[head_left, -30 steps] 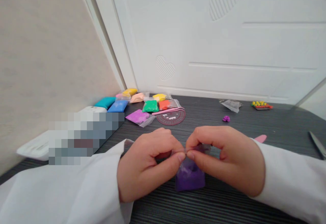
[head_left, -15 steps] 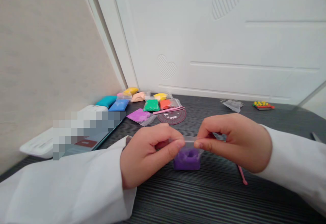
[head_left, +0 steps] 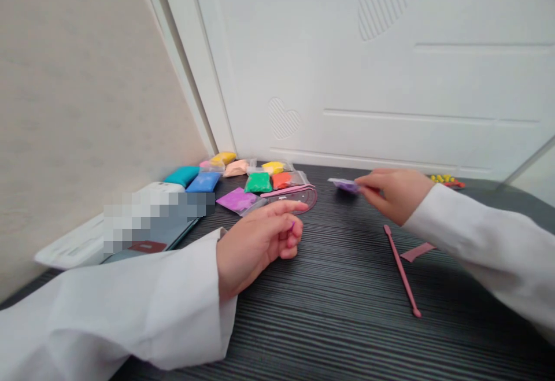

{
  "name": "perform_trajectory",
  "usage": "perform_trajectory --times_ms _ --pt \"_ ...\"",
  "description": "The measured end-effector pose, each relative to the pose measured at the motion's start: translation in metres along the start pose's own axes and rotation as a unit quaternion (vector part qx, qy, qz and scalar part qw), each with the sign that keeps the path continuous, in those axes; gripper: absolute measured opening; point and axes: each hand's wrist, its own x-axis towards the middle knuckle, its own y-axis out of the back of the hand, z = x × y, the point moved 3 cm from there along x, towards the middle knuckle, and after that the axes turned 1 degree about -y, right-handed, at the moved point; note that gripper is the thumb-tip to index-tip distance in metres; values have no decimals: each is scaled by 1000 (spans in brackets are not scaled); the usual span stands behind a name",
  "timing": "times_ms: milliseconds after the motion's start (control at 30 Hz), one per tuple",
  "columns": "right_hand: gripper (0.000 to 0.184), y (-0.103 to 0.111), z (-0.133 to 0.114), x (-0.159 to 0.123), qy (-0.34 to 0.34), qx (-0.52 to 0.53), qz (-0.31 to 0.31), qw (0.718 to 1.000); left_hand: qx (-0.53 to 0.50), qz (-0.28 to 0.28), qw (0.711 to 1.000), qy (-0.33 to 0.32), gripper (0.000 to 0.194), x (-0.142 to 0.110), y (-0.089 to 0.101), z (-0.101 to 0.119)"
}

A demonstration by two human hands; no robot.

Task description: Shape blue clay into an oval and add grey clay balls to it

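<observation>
While the right hand (head_left: 394,196) pinches a small bag of purple clay (head_left: 344,185), the left hand (head_left: 258,248), well apart, curls loosely (a purple fleck (head_left: 292,226) on it).

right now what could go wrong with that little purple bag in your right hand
The small purple clay bag is pinched only at one edge by the right hand, so it could slip and drop. A purple speck seems stuck to the left hand and could smear onto the lilac clay bag close by. The right sleeve could also nudge the pink modelling tool beside it.
</observation>
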Motion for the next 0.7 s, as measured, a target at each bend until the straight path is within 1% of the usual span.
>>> perform_trajectory --times_ms 67,167,267,367,500,600,633,667,700 --pt "21 -8 -8 -4 22 -12 -14 1000 5 -6 1000 3 28 -1 0 0" --pt "26 -4 -36 -14 62 0 -9 998 17 -7 1000 2 39 -1 0 0" --pt "27 7 -69 -26 111 36 16 993 1 -35 999 -6 46 -2 -2 -1" --pt "24 10 -88 -35 147 68 61 985 -23 -77 997 -5 50 -6 -7 -6" --pt "18 3 -90 -40 174 92 91 976 -8 -106 994 20 56 -12 -12 -17" --pt "16 0 -87 -42 194 113 115 968 5 -130 991 14 58 -14 -15 -19" --pt "15 0 -87 -43 197 120 120 966 29 -141 990 7 59 -13 -15 -16" --pt "15 0 -86 -43 195 123 123 965 75 -149 986 -9 60 -12 -13 -11" --pt "14 0 -86 -43 190 125 121 966 147 -148 977 -35 60 -11 -9 -4"
